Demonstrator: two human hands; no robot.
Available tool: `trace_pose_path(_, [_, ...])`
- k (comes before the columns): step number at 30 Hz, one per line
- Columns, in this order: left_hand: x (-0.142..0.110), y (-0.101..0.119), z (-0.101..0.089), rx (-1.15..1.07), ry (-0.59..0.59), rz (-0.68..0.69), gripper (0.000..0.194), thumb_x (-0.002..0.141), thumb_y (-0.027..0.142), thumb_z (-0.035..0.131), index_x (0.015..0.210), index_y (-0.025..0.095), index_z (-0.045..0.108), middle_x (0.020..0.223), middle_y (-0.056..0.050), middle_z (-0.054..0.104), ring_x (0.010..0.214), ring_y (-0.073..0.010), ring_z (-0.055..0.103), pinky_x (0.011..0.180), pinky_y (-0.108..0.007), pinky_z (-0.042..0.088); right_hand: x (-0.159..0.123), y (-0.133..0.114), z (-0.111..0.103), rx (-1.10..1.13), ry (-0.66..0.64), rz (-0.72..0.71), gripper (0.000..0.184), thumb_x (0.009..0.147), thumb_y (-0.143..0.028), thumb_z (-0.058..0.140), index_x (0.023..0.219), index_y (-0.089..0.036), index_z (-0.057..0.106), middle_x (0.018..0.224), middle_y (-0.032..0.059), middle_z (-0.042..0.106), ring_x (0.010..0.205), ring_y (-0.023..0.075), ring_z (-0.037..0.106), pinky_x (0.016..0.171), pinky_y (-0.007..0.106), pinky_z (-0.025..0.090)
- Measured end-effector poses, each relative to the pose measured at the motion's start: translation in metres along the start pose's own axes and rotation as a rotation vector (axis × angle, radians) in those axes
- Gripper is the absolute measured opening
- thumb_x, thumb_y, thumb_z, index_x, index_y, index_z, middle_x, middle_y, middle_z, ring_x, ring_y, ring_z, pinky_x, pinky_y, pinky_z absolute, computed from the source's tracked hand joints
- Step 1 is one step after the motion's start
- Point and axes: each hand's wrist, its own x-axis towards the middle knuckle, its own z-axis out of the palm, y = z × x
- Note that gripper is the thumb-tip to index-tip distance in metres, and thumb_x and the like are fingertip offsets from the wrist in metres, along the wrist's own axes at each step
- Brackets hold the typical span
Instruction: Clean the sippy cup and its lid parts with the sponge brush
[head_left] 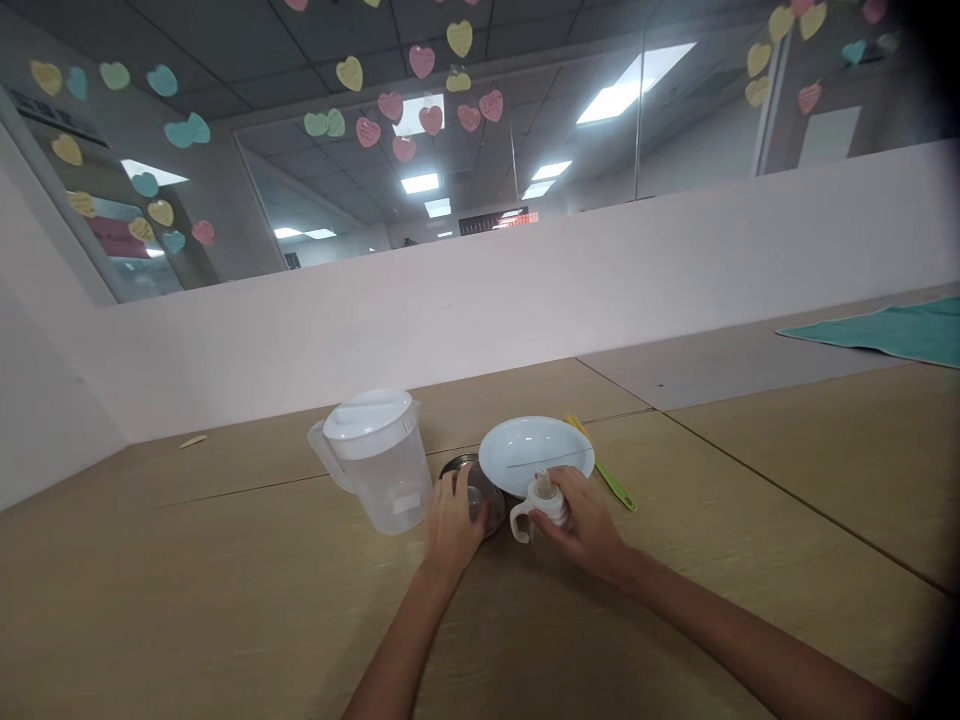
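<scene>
My left hand (451, 520) curls its fingers and thumb over a round, dark-rimmed dish (493, 497). Part of the dish is hidden under the fingers, and whether it is glass or metal is unclear. In my right hand (587, 525) is a small white sippy cup (551, 502) with a side handle and a translucent spout, upright and close to the table. Just behind both hands sits a white oval bowl (536, 445). A clear plastic pitcher (394, 475) with a white lid stands left of my left hand.
A utensil with a green handle (616, 487) and yellow end lies right of the bowl. At the far right is a teal cloth (900, 330). A small flat piece (193, 441) lies far left. Seams cross the wooden table (262, 600), which meets a white wall (487, 320).
</scene>
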Motion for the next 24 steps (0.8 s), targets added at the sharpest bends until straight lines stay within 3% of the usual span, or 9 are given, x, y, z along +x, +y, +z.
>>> trace_pose_path(2, [0.0, 0.001, 0.0, -0.024, -0.007, -0.018, 0.048, 0.082, 0.036, 0.051, 0.127, 0.019, 0.043, 0.108, -0.01, 0.052, 0.098, -0.025, 0.054, 0.082, -0.039, 0.047, -0.001, 0.001, 0.001, -0.007, 0.01, -0.002, 0.03, 0.081, -0.036, 0.056, 0.106, -0.02, 0.049, 0.095, 0.0087, 0.059, 0.086, 0.0229, 0.054, 0.075, 0.039, 0.045])
trace_pose_path(4, [0.001, 0.003, -0.002, -0.071, 0.06, -0.051, 0.047, 0.082, 0.035, 0.052, 0.126, 0.02, 0.043, 0.107, -0.009, 0.049, 0.096, -0.0237, 0.054, 0.079, -0.038, 0.048, -0.003, 0.003, 0.003, -0.018, 0.024, -0.004, 0.035, 0.08, -0.035, 0.056, 0.11, -0.021, 0.048, 0.099, 0.0096, 0.059, 0.089, 0.024, 0.054, 0.077, 0.041, 0.046])
trace_pose_path(8, [0.005, 0.011, -0.019, -0.155, 0.374, -0.1, 0.039, 0.08, 0.039, 0.057, 0.112, 0.019, 0.05, 0.098, -0.008, 0.045, 0.091, -0.0226, 0.054, 0.076, -0.038, 0.05, -0.006, 0.005, 0.003, -0.038, 0.105, -0.031, 0.054, 0.076, -0.035, 0.061, 0.124, -0.021, 0.04, 0.113, 0.013, 0.055, 0.104, 0.0284, 0.051, 0.086, 0.047, 0.044])
trace_pose_path(10, [0.003, 0.017, -0.026, -0.192, 0.515, 0.053, 0.037, 0.077, 0.036, 0.063, 0.107, 0.019, 0.049, 0.096, -0.007, 0.047, 0.092, -0.0215, 0.055, 0.078, -0.038, 0.051, -0.006, 0.004, 0.001, -0.047, 0.189, -0.075, 0.062, 0.072, -0.035, 0.065, 0.126, -0.02, 0.039, 0.114, 0.0138, 0.054, 0.107, 0.0304, 0.05, 0.089, 0.051, 0.042])
trace_pose_path(12, [-0.003, 0.025, -0.029, -0.24, 0.597, 0.306, 0.037, 0.074, 0.03, 0.066, 0.104, 0.02, 0.047, 0.095, -0.006, 0.047, 0.095, -0.0215, 0.056, 0.079, -0.037, 0.052, -0.008, 0.003, -0.001, -0.048, 0.258, -0.137, 0.064, 0.068, -0.034, 0.067, 0.124, -0.021, 0.039, 0.112, 0.0134, 0.055, 0.106, 0.0313, 0.053, 0.092, 0.055, 0.04])
trace_pose_path(14, [-0.011, 0.034, -0.027, -0.314, 0.59, 0.534, 0.036, 0.074, 0.026, 0.066, 0.104, 0.021, 0.047, 0.092, -0.004, 0.046, 0.1, -0.0228, 0.057, 0.079, -0.036, 0.054, -0.011, 0.001, -0.003, -0.031, 0.27, -0.246, 0.062, 0.067, -0.031, 0.066, 0.122, -0.025, 0.039, 0.112, 0.0117, 0.057, 0.103, 0.0305, 0.056, 0.094, 0.058, 0.037])
trace_pose_path(16, [-0.02, 0.043, -0.023, -0.398, 0.515, 0.657, 0.031, 0.076, 0.025, 0.064, 0.104, 0.023, 0.048, 0.091, -0.003, 0.046, 0.107, -0.0247, 0.056, 0.08, -0.037, 0.055, -0.015, -0.001, -0.005, -0.01, 0.234, -0.399, 0.06, 0.066, -0.028, 0.063, 0.121, -0.028, 0.039, 0.116, 0.0101, 0.057, 0.101, 0.0289, 0.058, 0.095, 0.061, 0.035])
trace_pose_path(19, [-0.027, 0.049, -0.021, -0.493, 0.43, 0.725, 0.033, 0.077, 0.022, 0.063, 0.106, 0.025, 0.047, 0.095, -0.003, 0.049, 0.113, -0.0261, 0.053, 0.083, -0.039, 0.055, -0.017, -0.003, -0.006, 0.003, 0.172, -0.57, 0.056, 0.067, -0.026, 0.061, 0.118, -0.031, 0.041, 0.123, 0.0092, 0.055, 0.103, 0.0277, 0.059, 0.094, 0.062, 0.035])
trace_pose_path(24, [-0.023, 0.044, -0.024, -0.568, 0.399, 0.806, 0.031, 0.081, 0.019, 0.058, 0.107, 0.029, 0.045, 0.112, -0.003, 0.052, 0.121, -0.0258, 0.048, 0.093, -0.045, 0.05, -0.012, -0.009, -0.007, 0.064, 0.146, -0.57, 0.061, 0.07, -0.022, 0.063, 0.126, -0.029, 0.037, 0.127, 0.0113, 0.052, 0.108, 0.0263, 0.056, 0.092, 0.058, 0.041])
